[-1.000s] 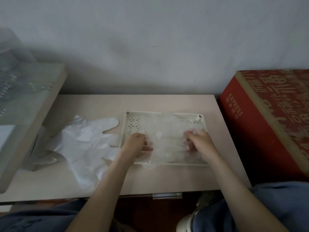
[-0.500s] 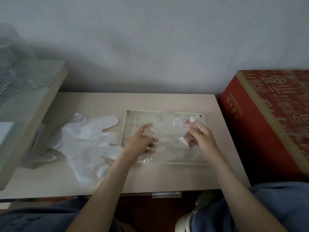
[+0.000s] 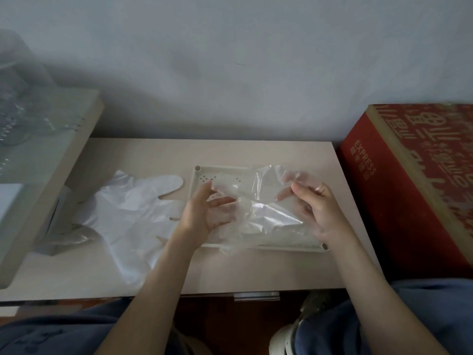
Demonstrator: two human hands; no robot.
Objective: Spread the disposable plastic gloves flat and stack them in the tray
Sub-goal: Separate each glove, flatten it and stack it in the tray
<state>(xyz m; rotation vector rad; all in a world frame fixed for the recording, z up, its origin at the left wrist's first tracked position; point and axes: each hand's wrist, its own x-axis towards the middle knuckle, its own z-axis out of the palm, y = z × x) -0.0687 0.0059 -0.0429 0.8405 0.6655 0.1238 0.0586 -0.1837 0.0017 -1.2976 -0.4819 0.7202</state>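
Pale beige table [image 3: 256, 267] pushed against a plain grey-white wall [image 3: 230, 60]. Red printed carton [image 3: 414, 180] stands off the table's right edge; a raised beige shelf [image 3: 51, 170] with blurry clear plastic stuff overhangs the left edge. Person's blue-clad knees show below the table's near edge.

White perforated tray [image 3: 202, 175] sits on the right half of the table, reaching near the right edge, with corner posts visible at far-left and near-right. Pile of flat translucent gloves [image 3: 128, 213] lies on the table's left half, fingertips pointing toward the tray's left rim and just beside it.

One clear glove [image 3: 266, 201] is held up over the tray, crumpled, not flat, its lower part sagging onto the tray and spilling over the near rim. Left hand [image 3: 204, 213] is palm-up at the glove's left end, fingers loosely curled, film draped over the fingertips, thumb raised; firm grip can't be told. Right hand [image 3: 317, 208] pinches the glove's right end between thumb and fingers, film bunched above the knuckles.
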